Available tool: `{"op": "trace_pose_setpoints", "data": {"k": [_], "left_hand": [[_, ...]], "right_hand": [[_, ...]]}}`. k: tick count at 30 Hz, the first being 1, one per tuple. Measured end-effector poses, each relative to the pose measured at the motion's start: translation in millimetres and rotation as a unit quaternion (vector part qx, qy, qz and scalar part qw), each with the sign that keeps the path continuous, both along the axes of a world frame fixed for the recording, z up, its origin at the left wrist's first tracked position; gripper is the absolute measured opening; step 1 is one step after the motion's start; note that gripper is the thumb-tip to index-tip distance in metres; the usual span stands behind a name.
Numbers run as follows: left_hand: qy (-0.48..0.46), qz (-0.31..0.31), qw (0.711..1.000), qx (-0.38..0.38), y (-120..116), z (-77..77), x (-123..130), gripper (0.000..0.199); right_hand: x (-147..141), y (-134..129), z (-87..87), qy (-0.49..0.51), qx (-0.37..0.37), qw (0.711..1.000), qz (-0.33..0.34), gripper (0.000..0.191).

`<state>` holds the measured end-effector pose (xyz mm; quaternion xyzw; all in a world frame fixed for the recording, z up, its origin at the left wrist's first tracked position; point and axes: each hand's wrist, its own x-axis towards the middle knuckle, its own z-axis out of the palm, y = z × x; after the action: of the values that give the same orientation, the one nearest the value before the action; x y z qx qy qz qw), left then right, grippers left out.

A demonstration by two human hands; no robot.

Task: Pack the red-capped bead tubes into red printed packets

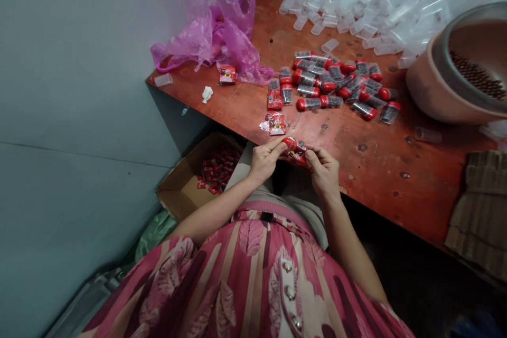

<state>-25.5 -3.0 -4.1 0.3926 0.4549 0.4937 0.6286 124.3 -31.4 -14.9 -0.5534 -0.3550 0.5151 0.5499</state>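
Between my two hands, at the table's front edge, is a small red printed packet (297, 152). My left hand (265, 158) pinches its left end, where a rounded red cap shows. The right end is pinched by my right hand (322, 169). Just beyond my fingers lie flat red printed wrappers (276, 123) and a capped tube with a red wrapper (275, 96). Farther back is a pile of clear tubes with red caps (307, 76) and dark contents. What sits inside the held packet is mostly hidden.
A pink plastic bag (237, 47) and a stack of red wrappers (227, 74) lie left on the red table (380, 163). Empty clear tubes (356, 10) heap at the back. A tub (431, 74) with dark beads stands right. Below left, a cardboard box (184, 193) holds red packets.
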Motion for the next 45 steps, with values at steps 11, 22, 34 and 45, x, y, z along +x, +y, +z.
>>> {"op": "trace_pose_setpoints", "data": {"k": [11,22,34,45], "left_hand": [[-0.009,0.024,0.999,-0.047,3,-6.2,-8,0.044],[-0.038,0.112,0.990,-0.078,-3,2.0,-37,0.035],[-0.052,0.102,0.991,-0.074,-6,-1.1,-37,0.036],[-0.118,0.064,0.981,-0.138,-10,0.1,-15,0.033]], "right_hand": [[-9,-5,-5.5,0.021,0.002,0.999,0.033,0.027],[-34,3,-0.9,0.049,-0.004,0.991,0.128,0.032],[-34,4,-1.1,0.034,-0.002,0.994,0.100,0.034],[-10,11,2.5,-0.122,0.011,0.992,0.007,0.027]]}}
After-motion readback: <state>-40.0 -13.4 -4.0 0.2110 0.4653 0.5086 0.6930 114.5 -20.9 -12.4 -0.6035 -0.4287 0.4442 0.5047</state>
